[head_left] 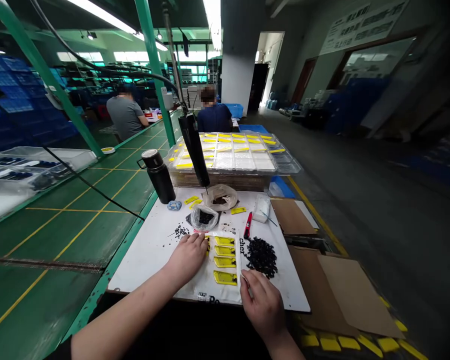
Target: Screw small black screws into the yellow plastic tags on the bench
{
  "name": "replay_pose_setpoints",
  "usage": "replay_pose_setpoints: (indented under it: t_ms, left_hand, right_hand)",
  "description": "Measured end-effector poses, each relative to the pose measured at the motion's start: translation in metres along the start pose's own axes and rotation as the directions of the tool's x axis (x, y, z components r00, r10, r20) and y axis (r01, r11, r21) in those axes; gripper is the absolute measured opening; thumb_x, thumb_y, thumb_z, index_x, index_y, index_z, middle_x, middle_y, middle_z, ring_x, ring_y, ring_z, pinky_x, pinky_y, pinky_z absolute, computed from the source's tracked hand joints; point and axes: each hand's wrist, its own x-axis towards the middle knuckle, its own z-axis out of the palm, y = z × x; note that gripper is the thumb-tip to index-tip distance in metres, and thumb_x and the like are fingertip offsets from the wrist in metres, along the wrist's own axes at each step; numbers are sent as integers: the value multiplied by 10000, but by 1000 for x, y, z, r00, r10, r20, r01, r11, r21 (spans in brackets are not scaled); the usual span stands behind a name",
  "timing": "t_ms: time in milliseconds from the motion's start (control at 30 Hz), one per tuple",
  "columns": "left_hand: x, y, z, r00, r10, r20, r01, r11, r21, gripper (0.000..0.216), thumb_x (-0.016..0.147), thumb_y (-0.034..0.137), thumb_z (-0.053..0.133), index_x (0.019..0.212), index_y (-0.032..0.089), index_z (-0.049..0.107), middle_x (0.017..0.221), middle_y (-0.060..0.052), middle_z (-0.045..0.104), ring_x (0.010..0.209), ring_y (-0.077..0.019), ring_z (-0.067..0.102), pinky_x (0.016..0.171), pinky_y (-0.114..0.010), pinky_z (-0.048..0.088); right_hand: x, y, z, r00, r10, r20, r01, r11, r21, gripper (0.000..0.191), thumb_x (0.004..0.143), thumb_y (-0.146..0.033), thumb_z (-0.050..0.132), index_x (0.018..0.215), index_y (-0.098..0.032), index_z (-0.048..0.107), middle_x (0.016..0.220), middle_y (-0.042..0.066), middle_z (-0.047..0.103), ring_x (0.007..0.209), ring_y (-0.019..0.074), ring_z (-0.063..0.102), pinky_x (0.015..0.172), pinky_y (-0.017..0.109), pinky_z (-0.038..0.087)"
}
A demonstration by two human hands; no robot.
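My left hand point(189, 257) is low over the white mat, its fingers bent together at a partly covered yellow plastic piece point(208, 246). What its fingertips grip is hidden. A column of yellow plastic pieces point(225, 262) with small black parts at their right ends lies on a white printed plastic bag point(230, 296), just right of that hand. My right hand point(264, 302) is closed at the bag's right edge, thumb and fingertips drawn together; what they hold is too small to name. Just beyond it lies a heap of small black parts point(261, 256).
A black power screwdriver point(194, 150) hangs above two open plastic bags point(220, 196). A red utility knife point(248, 225), a dark flask point(158, 175) and scattered small black bits point(180, 230) surround the work. Clear trays point(243, 160) stand behind; cardboard point(354, 290) lies right. Two people sit farther off.
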Motion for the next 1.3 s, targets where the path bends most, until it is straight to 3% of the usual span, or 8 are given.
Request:
replay_pose_setpoints:
  t_ms: [433,733,1000,1200,1300]
  left_hand:
    - [21,-10,-16,994,33,106,-23,996,-89,185,1029,120,601,1095,153,770,1231,-136,799,1186,-289,730,1054,-417,572]
    - [16,-4,-13,990,48,129,-41,998,-57,332,1050,113,589,1345,64,734,1436,-230,724,1240,-349,723,1074,-479,592]
    - [21,-8,-11,994,41,100,-33,997,-76,205,1045,91,569,1158,114,739,1189,-175,770,1163,-333,716,1022,-480,603]
    - [18,-9,-7,997,14,72,-7,995,-97,278,1072,137,558,1301,125,714,1362,-172,719,1263,-331,677,1057,-479,599]
    - [18,-10,-7,998,0,71,7,994,-107,261,1080,153,561,1287,138,719,1336,-153,722,1246,-318,680,1032,-459,606]
  right_hand:
    - [-4,5,-4,996,-41,80,39,999,26,213,1040,-140,694,1244,-179,743,1067,92,820,919,219,811,801,342,684]
    - [-4,5,-5,994,-37,104,34,999,30,186,1031,-110,723,1213,-118,760,1074,107,807,934,193,785,851,325,630]
    - [-1,3,-5,992,-29,121,27,999,17,170,1029,-107,737,1197,-112,765,1062,105,811,931,189,778,884,334,618]
    - [3,3,-5,992,-29,120,28,1000,10,176,1022,-97,744,1196,-110,766,1059,103,811,928,184,777,881,334,620]
    - [4,2,-5,992,-30,119,29,1000,8,167,1024,-96,739,1188,-110,767,1055,101,811,928,185,778,889,338,620]
